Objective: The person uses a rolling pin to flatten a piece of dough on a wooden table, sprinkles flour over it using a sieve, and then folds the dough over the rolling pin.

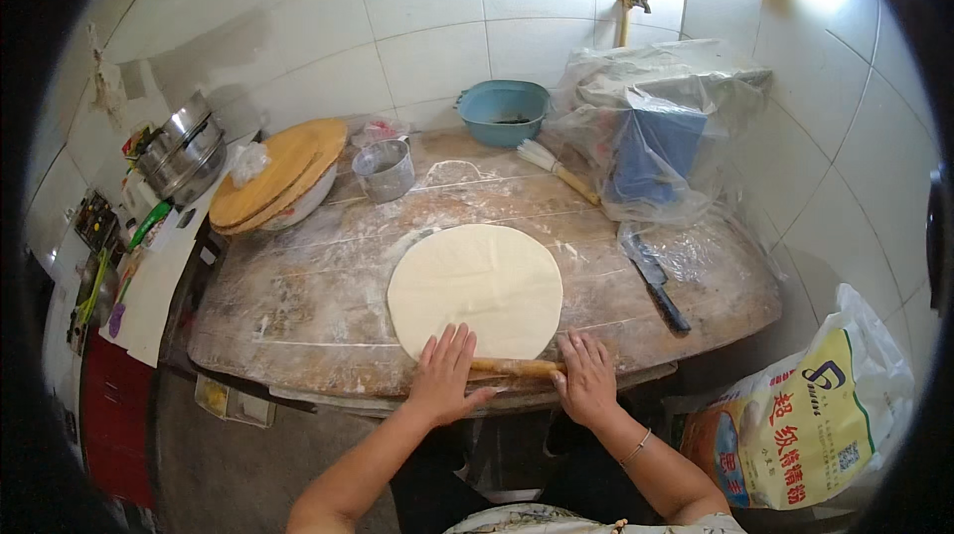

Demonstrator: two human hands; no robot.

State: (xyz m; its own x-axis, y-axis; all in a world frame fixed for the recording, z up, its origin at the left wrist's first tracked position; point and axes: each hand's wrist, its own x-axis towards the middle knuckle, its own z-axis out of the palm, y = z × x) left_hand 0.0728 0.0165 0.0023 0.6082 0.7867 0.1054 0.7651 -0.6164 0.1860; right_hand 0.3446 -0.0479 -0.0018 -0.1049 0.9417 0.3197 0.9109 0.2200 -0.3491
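A round, flat sheet of pale dough [477, 291] lies on the floury wooden board near its front edge. Along the near rim of the dough runs a wooden rolling pin [512, 368]. My left hand [444, 377] lies over the pin's left end, fingers stretched forward onto the dough's edge, thumb out to the side. Over the right end rests my right hand [588, 375], its fingers also extended and flat. Both palms press on the pin from above without wrapping round it. The pin's ends are hidden under the hands.
On the board [298, 305] stand a metal pot [385, 170], a teal basin [504, 109] and a brush [558, 171]. A black-handled knife [658, 286] lies right, beside a plastic-covered box [656, 137]. Wooden lids [283, 171] cover a bowl at left. A flour sack [795, 425] stands lower right.
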